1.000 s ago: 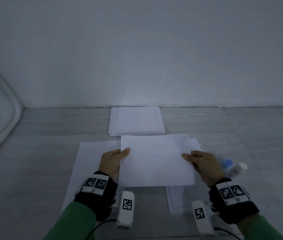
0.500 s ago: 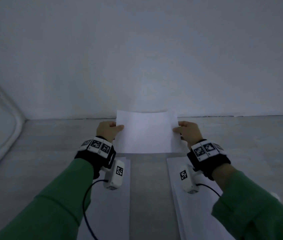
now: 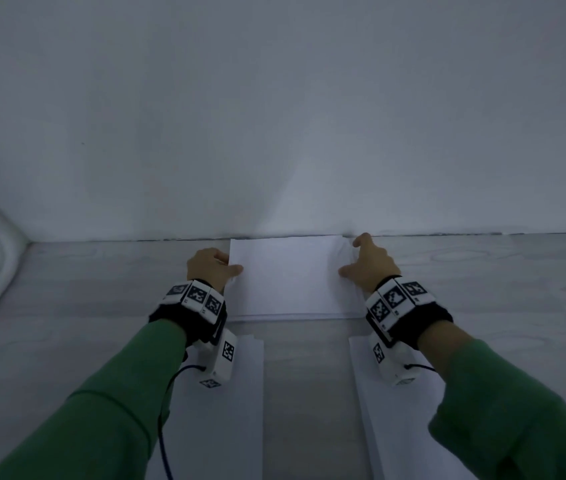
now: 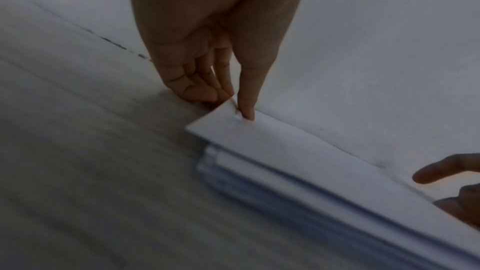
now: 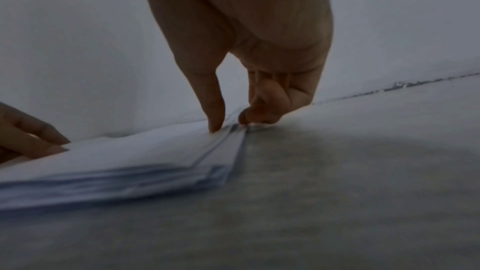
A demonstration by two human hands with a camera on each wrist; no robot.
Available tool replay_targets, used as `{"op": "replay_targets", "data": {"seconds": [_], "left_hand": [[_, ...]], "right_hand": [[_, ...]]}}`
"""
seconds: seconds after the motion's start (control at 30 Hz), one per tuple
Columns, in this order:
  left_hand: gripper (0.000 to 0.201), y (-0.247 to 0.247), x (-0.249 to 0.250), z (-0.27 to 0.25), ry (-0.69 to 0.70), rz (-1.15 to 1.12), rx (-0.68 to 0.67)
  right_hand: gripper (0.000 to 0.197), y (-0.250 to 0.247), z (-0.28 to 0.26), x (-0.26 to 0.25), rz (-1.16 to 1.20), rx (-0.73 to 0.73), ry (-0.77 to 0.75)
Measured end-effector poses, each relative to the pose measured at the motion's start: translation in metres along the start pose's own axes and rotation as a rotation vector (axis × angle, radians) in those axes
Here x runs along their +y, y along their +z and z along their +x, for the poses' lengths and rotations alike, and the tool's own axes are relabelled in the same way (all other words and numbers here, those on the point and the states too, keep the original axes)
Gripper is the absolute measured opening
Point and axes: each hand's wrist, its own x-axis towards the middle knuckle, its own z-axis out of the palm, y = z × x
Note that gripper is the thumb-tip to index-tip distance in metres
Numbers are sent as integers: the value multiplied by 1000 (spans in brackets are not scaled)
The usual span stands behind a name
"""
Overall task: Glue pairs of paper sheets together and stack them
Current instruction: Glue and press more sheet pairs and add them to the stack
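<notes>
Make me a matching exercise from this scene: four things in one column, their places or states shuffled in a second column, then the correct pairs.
Things:
1. left hand
2. right hand
3. paper stack
4. sleeves

Places or states:
A. green
B. pinching the top sheet's left edge
C. lying by the wall
D. fingers at the stack's right edge

Pairs: 1-B, 2-D, 3-C, 4-A

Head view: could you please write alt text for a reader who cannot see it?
Two hands, left and right, hold the side edges of a white paper sheet atop a stack of white paper by a pale wall, on a grey wood-grain table.
</notes>
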Motion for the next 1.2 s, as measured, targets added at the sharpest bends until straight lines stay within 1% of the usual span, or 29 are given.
{"op": "replay_targets", "data": {"seconds": [0.07,0.17,0.23,0.3,0.37,0.4,0.47,0.53,0.57,0.6,0.67,0.77,0.83,0.9,0.97,1.03,1.1,1.2], "left_hand": [[51,-2,2,-3,-19,-36,-2],[67,-10,9,-17,-11,-74,-25],[66,-15,11,-39,59,-74,-32],[57,-17,11,-71,140,-54,-70],[50,-14,9,-107,226,3,-153],[49,-10,8,-125,269,38,-210],[51,-1,4,-157,331,114,-348],[61,10,-2,-182,339,186,-481],[66,16,-5,-190,348,251,-511],[70,20,-8,-200,364,341,-516],[76,26,-13,-210,380,496,-484],[82,32,-16,-220,364,566,-509],[85,34,-17,-224,340,553,-546],[86,34,-17,-225,324,540,-549],[84,33,-16,-226,315,525,-538],[77,32,-13,-227,329,491,-503],[68,31,-10,-231,356,398,-444],[58,31,-2,-238,371,176,-392]], "right_hand": [[56,-4,-4,0,25,5,-3],[59,-16,-21,5,207,111,-66],[54,-24,-47,13,284,194,-136],[47,-26,-82,27,239,202,-227],[44,-20,-124,45,132,163,-327],[47,-14,-144,56,75,131,-362],[65,-2,-182,79,-55,26,-371],[86,11,-212,103,-192,-91,-326],[95,16,-222,113,-254,-140,-293],[102,18,-232,121,-308,-183,-258],[111,20,-242,129,-380,-246,-224],[113,21,-250,134,-455,-285,-229],[109,23,-251,134,-481,-299,-234],[104,24,-250,135,-496,-320,-234],[99,25,-250,135,-497,-330,-235],[91,25,-249,135,-491,-309,-236],[85,25,-248,135,-491,-278,-234],[82,25,-247,135,-485,-260,-240]]}}
